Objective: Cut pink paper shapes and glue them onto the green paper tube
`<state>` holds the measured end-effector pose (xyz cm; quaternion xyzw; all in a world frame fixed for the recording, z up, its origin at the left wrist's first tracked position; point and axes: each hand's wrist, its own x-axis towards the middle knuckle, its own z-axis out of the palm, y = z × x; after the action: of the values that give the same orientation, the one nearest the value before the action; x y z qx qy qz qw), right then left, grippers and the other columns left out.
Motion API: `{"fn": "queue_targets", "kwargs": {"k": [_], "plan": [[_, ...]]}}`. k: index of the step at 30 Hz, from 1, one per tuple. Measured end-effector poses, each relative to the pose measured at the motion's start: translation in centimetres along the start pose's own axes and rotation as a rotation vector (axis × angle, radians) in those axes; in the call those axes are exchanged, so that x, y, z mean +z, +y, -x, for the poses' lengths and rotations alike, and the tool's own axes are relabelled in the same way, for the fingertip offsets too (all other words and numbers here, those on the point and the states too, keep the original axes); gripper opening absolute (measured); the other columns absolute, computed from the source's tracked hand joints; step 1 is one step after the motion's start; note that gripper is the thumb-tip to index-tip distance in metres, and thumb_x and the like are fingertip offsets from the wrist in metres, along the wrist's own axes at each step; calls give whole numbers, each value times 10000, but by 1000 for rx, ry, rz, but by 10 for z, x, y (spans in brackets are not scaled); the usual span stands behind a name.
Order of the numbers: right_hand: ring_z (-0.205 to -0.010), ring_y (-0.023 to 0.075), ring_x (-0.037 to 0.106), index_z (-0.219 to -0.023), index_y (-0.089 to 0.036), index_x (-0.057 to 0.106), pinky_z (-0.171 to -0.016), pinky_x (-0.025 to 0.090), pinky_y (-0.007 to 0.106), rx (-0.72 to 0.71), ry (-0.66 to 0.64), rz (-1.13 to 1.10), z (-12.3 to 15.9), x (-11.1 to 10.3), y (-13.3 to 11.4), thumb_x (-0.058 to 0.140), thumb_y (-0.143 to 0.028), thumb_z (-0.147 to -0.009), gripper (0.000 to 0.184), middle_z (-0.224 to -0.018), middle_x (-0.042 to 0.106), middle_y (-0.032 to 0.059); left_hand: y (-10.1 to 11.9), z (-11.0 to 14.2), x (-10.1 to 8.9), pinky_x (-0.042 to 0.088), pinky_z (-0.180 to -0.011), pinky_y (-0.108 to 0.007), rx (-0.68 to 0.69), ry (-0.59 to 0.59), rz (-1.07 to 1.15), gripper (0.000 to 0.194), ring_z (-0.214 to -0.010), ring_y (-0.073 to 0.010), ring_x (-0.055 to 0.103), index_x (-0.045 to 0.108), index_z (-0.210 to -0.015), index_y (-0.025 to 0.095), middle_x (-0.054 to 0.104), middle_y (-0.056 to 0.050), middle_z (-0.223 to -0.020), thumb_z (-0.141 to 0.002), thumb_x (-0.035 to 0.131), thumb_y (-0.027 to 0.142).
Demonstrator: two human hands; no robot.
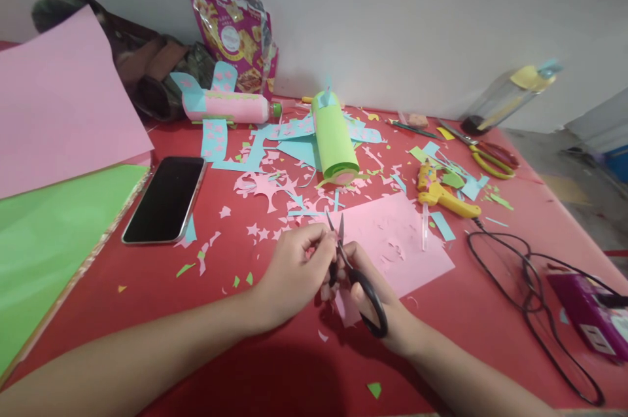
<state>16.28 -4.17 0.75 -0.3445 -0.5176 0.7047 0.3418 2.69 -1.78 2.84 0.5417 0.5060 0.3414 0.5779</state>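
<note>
My right hand has its fingers through the handles of black-handled scissors. Their blades are parted and point away from me. Close beside the blades, my left hand pinches a tiny scrap of pink paper, mostly covered by the fingers. Under my right hand lies a pink paper sheet with small scraps on it. Small pink paper stars are scattered to the left of my hands. Beyond them rests a green paper-wrapped cylinder with blue wings.
A pink-wrapped bottle with blue fins lies at the back, near a snack bag. A phone and coloured sheets are on the left. On the right are a yellow glue gun, its cord, other scissors and a purple box.
</note>
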Motion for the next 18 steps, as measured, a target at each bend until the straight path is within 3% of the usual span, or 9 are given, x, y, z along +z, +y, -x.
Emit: {"fn": "queue_targets", "kwargs": {"k": [8,13,18], "plan": [[-603,139,439,-808,-230,327,-615,371,314,41,-30,-35,-1,-2,0,459,-591,-741,391,-680,472,-10,1,0,-3,381,-424,-195,1,-39,-21,304,-363,-85,499,353,-532,191,484,61,-356,-825,337,270],[-631,138,470,-799,-224,343,-630,371,305,44,-52,-142,-2,-3,-2,494,-565,-735,378,-732,474,1,1,-1,-4,393,-435,-212,-45,-113,139,283,-381,-103,547,375,-581,188,520,57,-394,-840,326,291],[-649,135,458,-817,-223,364,-645,362,300,20,-65,-150,-2,-4,-1,500,-548,-743,361,-736,477,1,-3,-2,-2,382,-416,-208,-43,-105,238,274,-354,-92,534,389,-585,181,502,70,-400,-838,341,276]]}}
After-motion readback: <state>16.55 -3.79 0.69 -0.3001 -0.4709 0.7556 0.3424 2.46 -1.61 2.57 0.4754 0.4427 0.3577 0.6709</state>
